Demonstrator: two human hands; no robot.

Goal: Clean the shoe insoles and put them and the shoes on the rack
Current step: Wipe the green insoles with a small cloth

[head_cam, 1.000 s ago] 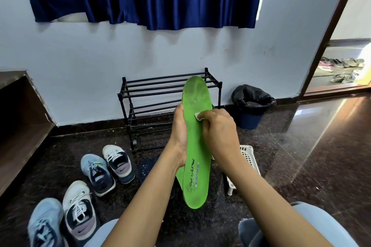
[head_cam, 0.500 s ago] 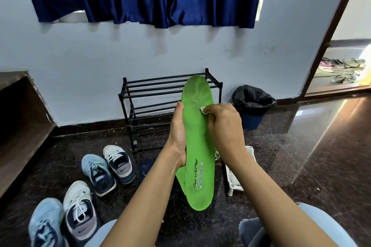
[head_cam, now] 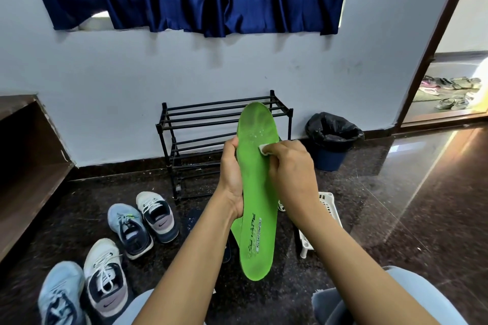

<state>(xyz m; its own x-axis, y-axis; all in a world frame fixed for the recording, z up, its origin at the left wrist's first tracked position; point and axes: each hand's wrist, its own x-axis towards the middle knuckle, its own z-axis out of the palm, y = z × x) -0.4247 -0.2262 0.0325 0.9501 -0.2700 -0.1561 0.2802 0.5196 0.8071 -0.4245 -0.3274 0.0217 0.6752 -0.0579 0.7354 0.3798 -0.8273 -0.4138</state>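
A bright green insole stands upright in front of me, toe end up. My left hand grips its left edge at mid-length. My right hand pinches a small white wipe and presses it on the insole's upper part, where wet specks show. Behind stands the black metal shoe rack, its shelves bare. Several sneakers lie on the dark floor at the lower left. A dark insole lies on the floor, partly hidden by my left arm.
A white plastic basket sits on the floor behind my right arm. A blue bin with a black bag stands right of the rack. A wooden bench lines the left wall. A doorway with sandals opens at right.
The right hand with the wipe has slid up the insole toward the toe. The left hand keeps its grip; the insole sits slightly higher in view.
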